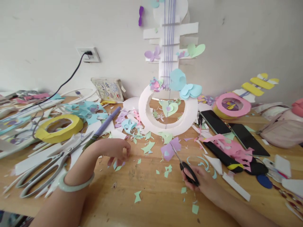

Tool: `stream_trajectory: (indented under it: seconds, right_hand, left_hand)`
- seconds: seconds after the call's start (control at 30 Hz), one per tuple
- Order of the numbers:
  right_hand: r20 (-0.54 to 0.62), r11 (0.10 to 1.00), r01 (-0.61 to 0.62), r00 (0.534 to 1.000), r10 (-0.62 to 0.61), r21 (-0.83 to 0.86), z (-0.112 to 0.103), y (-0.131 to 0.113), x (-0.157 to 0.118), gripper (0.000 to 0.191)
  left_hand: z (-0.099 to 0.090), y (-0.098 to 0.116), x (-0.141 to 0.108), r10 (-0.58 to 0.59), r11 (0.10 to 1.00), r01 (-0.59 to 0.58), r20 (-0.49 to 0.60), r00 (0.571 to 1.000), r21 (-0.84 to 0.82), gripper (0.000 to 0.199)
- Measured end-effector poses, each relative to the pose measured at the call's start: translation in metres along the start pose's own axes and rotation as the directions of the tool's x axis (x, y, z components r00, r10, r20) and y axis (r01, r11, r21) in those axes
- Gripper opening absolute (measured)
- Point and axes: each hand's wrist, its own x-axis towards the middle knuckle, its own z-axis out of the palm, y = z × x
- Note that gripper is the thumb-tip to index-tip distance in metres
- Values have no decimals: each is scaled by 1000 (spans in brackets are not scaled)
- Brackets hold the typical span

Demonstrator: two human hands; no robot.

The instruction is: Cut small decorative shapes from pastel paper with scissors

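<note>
My right hand (201,178) grips the black handles of small scissors (188,170). Their blades point up and left, and the tip lies at a purple paper scrap (169,149). Over the wood my left hand (118,151), with a pale bangle on its wrist, is loosely curled with its fingers apart. Below its fingertips are small blue, purple and green paper bits (117,166); whether it touches them is unclear. Behind both hands a white paper ring (191,118) forms the base of a stringed paper model (168,47) with paper butterflies, leaning on the wall.
Large grey scissors (55,160) and a yellow paper ring (71,121) lie left among cut paper, beside a purple marker (106,123). Two phones (215,121), a pink ring (245,104), pink cut paper (230,146) and a pink bag (281,126) are at right. Green scraps (137,196) dot the table.
</note>
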Motion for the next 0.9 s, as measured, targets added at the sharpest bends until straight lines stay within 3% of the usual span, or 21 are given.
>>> stream_trajectory:
  seconds: [0.1,0.17,0.23,0.33,0.4,0.53,0.6,0.73,0.9]
  right_hand:
    - [-8,1000,-16,1000,16,5,1,1,2,72]
    - [-3,1000,-4,1000,4,4,2,2,4,72]
    - [18,1000,14,1000,-14,1,2,4,5,71]
    - [39,999,34,999,-33,-15,2,5,5,68]
    - [52,999,42,998,-41,-29,2,4,4,67]
    - [91,998,48,995,-43,-51,3,3,3,66]
    - [103,997,45,994,-38,-65,3,4,3,64]
    - [102,995,6,995,4,-98,0,6,2,64]
    - [130,991,-36,990,53,-129,-2,-6,-3,66]
  left_hand:
    - [1,6,2,135,990,-140,-135,982,-26,7]
    - [10,15,9,305,931,-349,-293,906,-111,18]
    - [25,27,17,404,809,-532,-423,811,-248,27]
    - [57,43,29,469,625,-639,-439,766,-449,35]
    - [77,49,36,503,516,-636,-398,767,-573,41]
    - [103,53,47,484,315,-580,-398,779,-752,50]
    - [108,53,51,454,269,-573,-423,784,-774,50]
    - [104,56,49,406,265,-575,-451,795,-774,44]
    - [91,55,40,252,327,-678,-631,734,-658,19]
